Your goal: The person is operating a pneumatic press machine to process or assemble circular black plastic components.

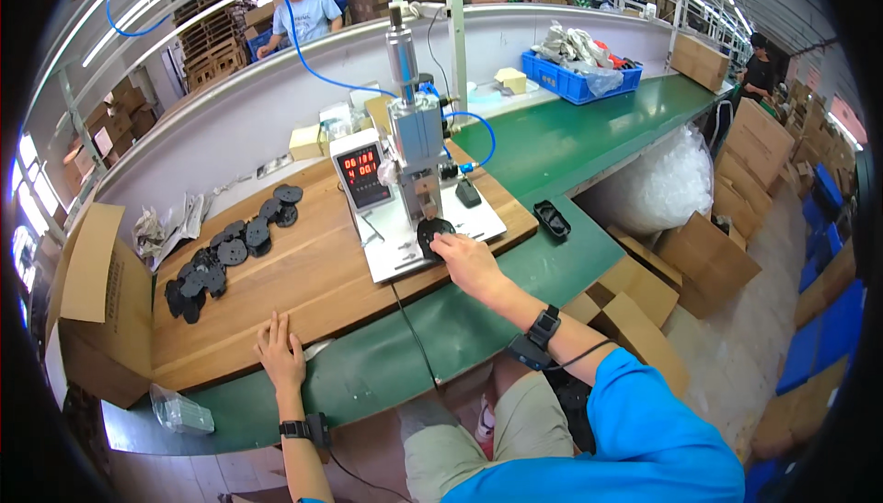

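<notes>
My right hand (467,262) pinches the near edge of a black round plastic disc (434,230) beneath the head of a small bench press (416,131). The press stands on a white metal base (391,259), with a control box (361,170) with a red lit display to its left. Fingers spread, my left hand (279,351) lies flat at the front edge of the wooden board (267,296), with nothing in it. Farther left on the board, several similar black discs (233,251) lie overlapping in a slanting row.
An open cardboard box (106,305) stands at the board's left end, a plastic-wrapped pack (182,411) near it. A black tray-like part (552,221) lies on the green bench (575,264) to the right. Behind it sits a blue crate (579,85). Cardboard boxes (704,255) crowd the right floor.
</notes>
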Tool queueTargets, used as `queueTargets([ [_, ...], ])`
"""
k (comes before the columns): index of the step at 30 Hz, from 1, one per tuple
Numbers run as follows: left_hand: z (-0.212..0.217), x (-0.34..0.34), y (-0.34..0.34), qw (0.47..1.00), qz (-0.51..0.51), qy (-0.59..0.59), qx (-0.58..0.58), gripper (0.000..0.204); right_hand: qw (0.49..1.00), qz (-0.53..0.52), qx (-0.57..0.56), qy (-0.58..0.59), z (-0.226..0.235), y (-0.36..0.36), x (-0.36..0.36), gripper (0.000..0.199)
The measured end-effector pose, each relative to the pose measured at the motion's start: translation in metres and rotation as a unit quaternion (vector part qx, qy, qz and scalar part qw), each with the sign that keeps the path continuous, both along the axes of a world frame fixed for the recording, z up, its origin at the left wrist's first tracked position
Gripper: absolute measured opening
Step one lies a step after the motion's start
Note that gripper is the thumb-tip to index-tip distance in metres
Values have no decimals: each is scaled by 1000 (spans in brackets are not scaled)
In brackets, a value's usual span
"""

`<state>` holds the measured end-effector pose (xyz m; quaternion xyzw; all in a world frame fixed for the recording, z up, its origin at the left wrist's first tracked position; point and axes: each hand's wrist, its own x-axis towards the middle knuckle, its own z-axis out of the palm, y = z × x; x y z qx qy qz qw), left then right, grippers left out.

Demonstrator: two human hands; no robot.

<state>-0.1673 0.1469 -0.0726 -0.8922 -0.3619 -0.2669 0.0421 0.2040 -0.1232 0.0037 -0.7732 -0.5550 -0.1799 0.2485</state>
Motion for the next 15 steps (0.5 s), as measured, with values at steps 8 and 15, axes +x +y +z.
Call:
queueTargets([
  [8, -4, 0, 4, 1000, -9, -5, -7, 50, 999, -3, 21, -25, -4, 1, 1, 22],
  [15, -1, 2, 0, 1000, -13, -8, -6, 49, 1000, -6, 11, -17, -3, -1, -1, 24],
])
